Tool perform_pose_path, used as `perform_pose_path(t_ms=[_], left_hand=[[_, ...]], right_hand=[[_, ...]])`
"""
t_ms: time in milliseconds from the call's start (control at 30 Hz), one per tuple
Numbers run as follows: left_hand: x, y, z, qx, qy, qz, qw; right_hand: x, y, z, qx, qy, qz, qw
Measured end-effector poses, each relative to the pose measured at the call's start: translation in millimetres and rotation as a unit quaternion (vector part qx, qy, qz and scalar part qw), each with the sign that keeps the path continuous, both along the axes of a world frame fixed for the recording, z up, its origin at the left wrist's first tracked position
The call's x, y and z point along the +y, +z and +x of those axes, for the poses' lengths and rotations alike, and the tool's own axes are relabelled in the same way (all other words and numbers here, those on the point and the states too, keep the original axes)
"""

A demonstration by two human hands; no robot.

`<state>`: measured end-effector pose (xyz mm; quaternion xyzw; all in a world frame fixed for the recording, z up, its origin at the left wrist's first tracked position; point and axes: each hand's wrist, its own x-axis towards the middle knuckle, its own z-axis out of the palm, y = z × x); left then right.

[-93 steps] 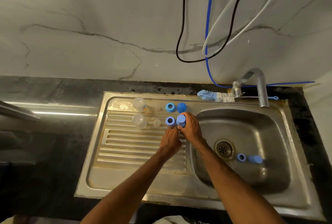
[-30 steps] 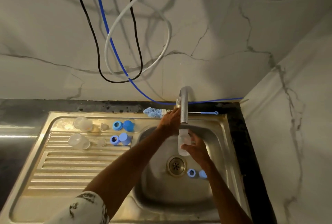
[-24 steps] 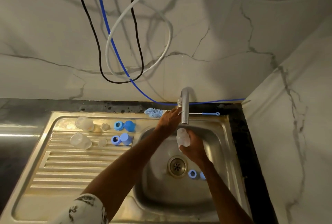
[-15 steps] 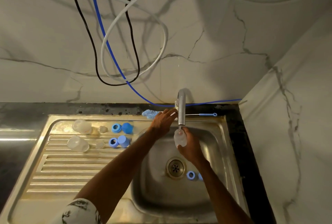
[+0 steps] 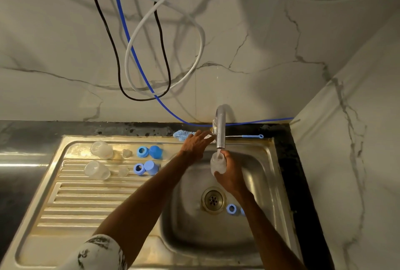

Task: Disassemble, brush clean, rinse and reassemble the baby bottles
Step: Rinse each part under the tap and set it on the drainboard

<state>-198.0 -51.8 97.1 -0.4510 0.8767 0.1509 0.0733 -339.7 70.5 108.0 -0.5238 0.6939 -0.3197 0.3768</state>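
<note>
My right hand (image 5: 230, 173) grips a clear baby bottle (image 5: 217, 162) upright under the tap spout (image 5: 220, 128), and a thin stream of water runs into its mouth. My left hand (image 5: 198, 143) rests at the tap's base, fingers on the handle beside the blue bottle brush (image 5: 183, 134). On the drainboard (image 5: 86, 200) lie two clear bottles (image 5: 101, 149) (image 5: 96, 170), two clear teats (image 5: 127, 153), two blue rings (image 5: 142, 151) and two blue caps (image 5: 155, 151). Another blue ring (image 5: 231, 208) lies in the sink basin (image 5: 194, 233) by my right forearm.
Black, white and blue cables (image 5: 138, 57) hang on the marble wall behind the tap. A dark countertop (image 5: 26, 131) surrounds the steel sink, with a marble side wall (image 5: 350, 161) close on the right. The drain (image 5: 213, 199) sits mid-basin.
Both hands left the blue parts on the drainboard. My right hand brought a clear bottle up under the spout, my left went to the tap, and water now runs into the bottle.
</note>
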Motion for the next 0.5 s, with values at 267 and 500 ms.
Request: perform_pose_path(t_ms=[267,500], left_hand=[[-0.6,0.9,-2.9,0.000,0.011,-0.006,1.000],[1.3,2.1,-3.6,0.005,0.018,-0.015,1.000]], right_hand=[[-3.6,0.2,6.0,0.005,-0.021,-0.062,0.998],[-2.1,-6.4,6.8,0.009,-0.031,-0.079,0.996]])
